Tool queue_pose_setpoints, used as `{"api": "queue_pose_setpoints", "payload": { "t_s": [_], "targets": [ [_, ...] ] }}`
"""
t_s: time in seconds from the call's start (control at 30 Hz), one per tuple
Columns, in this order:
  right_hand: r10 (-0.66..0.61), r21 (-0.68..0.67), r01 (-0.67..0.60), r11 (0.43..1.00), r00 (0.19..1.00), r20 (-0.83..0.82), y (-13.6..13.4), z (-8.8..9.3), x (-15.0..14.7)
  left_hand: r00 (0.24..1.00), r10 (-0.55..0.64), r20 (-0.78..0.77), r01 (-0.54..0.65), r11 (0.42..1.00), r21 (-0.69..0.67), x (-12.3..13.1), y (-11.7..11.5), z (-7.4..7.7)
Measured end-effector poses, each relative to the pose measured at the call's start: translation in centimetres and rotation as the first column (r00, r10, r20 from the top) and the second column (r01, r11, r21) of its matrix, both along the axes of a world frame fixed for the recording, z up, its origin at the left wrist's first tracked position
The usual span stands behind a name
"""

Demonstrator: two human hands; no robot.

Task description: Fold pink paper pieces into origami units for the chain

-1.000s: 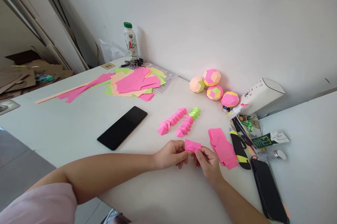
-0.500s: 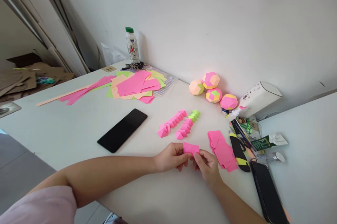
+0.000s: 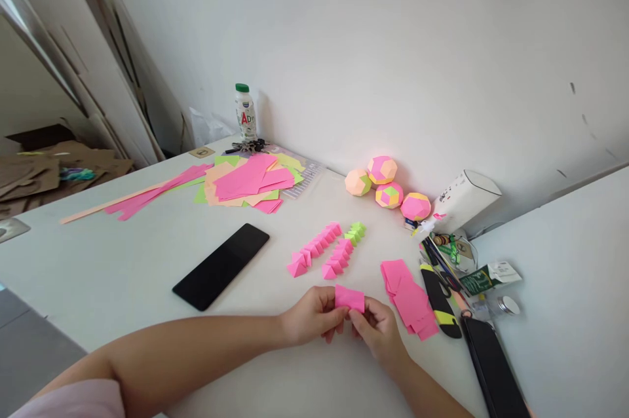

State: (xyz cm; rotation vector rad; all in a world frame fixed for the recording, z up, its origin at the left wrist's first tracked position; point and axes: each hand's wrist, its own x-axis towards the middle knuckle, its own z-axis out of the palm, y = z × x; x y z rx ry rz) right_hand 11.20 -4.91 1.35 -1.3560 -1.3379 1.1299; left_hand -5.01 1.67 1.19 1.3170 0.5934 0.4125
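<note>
Between my two hands is a small pink piece of paper (image 3: 349, 298), held up just above the table. My left hand (image 3: 314, 315) pinches its left side and lower edge with thumb and fingers. Its lower right is gripped by my right hand (image 3: 377, 327), the two thumbs close together. Just beyond the hands lie a row of folded pink paper pieces (image 3: 314, 249) and a second row (image 3: 339, 257) whose far end is green (image 3: 355, 232). Right of my right hand rests a loose stack of flat pink paper (image 3: 409, 299).
Left of the hands lies a black phone (image 3: 222, 266). Behind are a paper pile (image 3: 248, 179), long strips (image 3: 157, 190), a bottle (image 3: 246, 113) and keys (image 3: 248, 145). Several faceted paper balls (image 3: 382, 170) sit by the wall. A utility knife (image 3: 440, 300) and black case (image 3: 496, 365) flank the right.
The view has tilted up a little, so everything sits lower in the picture. Both hands keep the pink paper between them, with little change in grip.
</note>
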Motion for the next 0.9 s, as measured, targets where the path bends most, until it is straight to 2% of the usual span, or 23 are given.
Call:
{"api": "queue_pose_setpoints", "payload": {
  "t_s": [0.23, 0.5, 0.67, 0.8, 0.9],
  "targets": [
    [0.038, 0.03, -0.037, 0.999, 0.999, -0.036, 0.0, 0.7, -0.6, 0.999, -0.031, -0.008, 0.032, 0.997, 0.065, 0.1, -0.3, 0.0],
    [-0.018, -0.045, 0.01, 0.999, 0.987, -0.162, 0.0, -0.5, 0.3, 0.998, -0.035, 0.047, 0.034, 0.999, 0.039, 0.2, 0.0, -0.4],
    [-0.013, 0.022, 0.02, 1.0, 0.956, -0.295, 0.1, -1.0, 0.8, 0.998, -0.003, 0.06, 0.003, 1.0, -0.001, 0.2, 0.1, -0.7],
    [-0.015, 0.012, 0.018, 1.0, 0.972, -0.236, 0.1, -0.8, 0.6, 0.997, -0.048, 0.069, 0.046, 0.999, 0.024, 0.3, 0.1, -0.9],
    [0.047, -0.001, -0.048, 0.999, 0.988, -0.147, 0.0, -0.2, 0.3, 0.996, -0.073, 0.058, 0.07, 0.996, 0.048, 0.3, 0.0, -0.6]
  ]
}}
